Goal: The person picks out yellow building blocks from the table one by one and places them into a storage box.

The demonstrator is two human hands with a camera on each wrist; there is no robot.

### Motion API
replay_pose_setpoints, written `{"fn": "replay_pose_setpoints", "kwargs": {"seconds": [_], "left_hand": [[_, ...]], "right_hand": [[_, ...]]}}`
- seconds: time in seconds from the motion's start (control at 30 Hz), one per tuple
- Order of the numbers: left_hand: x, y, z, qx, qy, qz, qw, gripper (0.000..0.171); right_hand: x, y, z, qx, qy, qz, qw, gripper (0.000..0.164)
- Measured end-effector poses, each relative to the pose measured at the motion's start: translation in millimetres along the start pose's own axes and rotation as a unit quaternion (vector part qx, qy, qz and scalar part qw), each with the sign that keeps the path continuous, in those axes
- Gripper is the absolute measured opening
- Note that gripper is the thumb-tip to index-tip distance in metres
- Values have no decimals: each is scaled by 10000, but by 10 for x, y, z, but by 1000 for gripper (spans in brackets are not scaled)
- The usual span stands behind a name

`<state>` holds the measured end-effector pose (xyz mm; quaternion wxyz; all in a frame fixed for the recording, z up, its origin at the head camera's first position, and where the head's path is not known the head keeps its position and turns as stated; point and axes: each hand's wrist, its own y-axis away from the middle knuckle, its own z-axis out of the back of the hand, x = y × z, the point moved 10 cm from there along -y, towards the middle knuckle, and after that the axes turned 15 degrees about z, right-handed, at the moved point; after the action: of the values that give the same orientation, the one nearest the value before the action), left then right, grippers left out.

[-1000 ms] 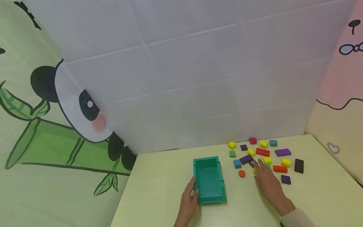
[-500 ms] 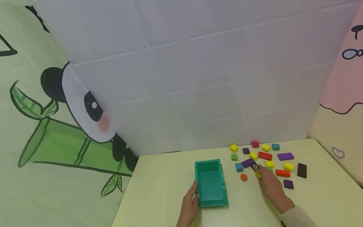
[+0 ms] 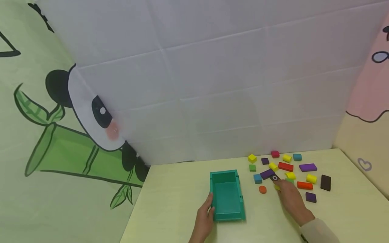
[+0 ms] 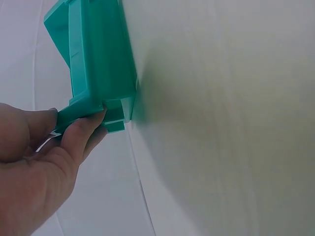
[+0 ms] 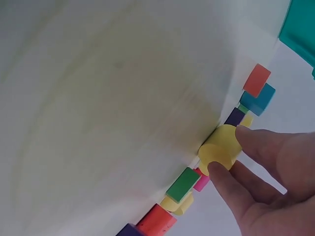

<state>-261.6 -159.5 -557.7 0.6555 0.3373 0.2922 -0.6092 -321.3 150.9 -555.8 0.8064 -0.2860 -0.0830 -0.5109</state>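
Note:
My left hand (image 3: 203,217) holds the left side of a teal plastic box (image 3: 212,179). In the left wrist view, the thumb and fingers pinch the rim of the box (image 4: 106,54) from either side. Among the scattered toy blocks, my right hand (image 3: 291,197) reaches down with curled fingers. It pinches a yellow cylinder block (image 5: 224,147) between thumb and fingers in the right wrist view; the head view mostly hides this block behind the hand. A black block with a white ring (image 3: 275,178) lies just beyond the fingertips, by a purple block (image 3: 267,174).
Several loose blocks surround the right hand, among them an orange disc (image 3: 262,189), a blue cube (image 3: 257,179), a red bar (image 3: 285,166) and a dark slab (image 3: 326,182). A white cloth wall (image 3: 197,128) rises behind the table (image 3: 173,195).
My right hand's outstretched fingers have come down and curled among the blocks, onto the yellow cylinder. My left hand keeps its grip on the box. The head view has shifted slightly.

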Motion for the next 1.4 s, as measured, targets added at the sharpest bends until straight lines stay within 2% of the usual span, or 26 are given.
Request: {"fn": "replay_pose_setpoints", "kwargs": {"seconds": [0.4, 0.8, 1.03, 1.27, 1.4], "left_hand": [[-60, 8, 18, 14, 30, -230, 9997, 56], [-29, 2, -11, 156, 95, -45, 9998, 57], [-6, 1, -8, 152, 159, 4, 9998, 57], [9, -6, -6, 152, 226, 15, 9996, 57], [13, -8, -8, 159, 267, 53, 9995, 56]], "right_hand": [[-17, -18, 8, -105, -192, -56, 9997, 30], [-52, -17, -7, 30, -268, -186, 9995, 29], [10, -20, 39, -65, -308, -231, 9992, 30], [150, -77, 128, -353, -401, -41, 9986, 32], [213, -112, 150, -381, -437, -35, 9983, 33]]}}
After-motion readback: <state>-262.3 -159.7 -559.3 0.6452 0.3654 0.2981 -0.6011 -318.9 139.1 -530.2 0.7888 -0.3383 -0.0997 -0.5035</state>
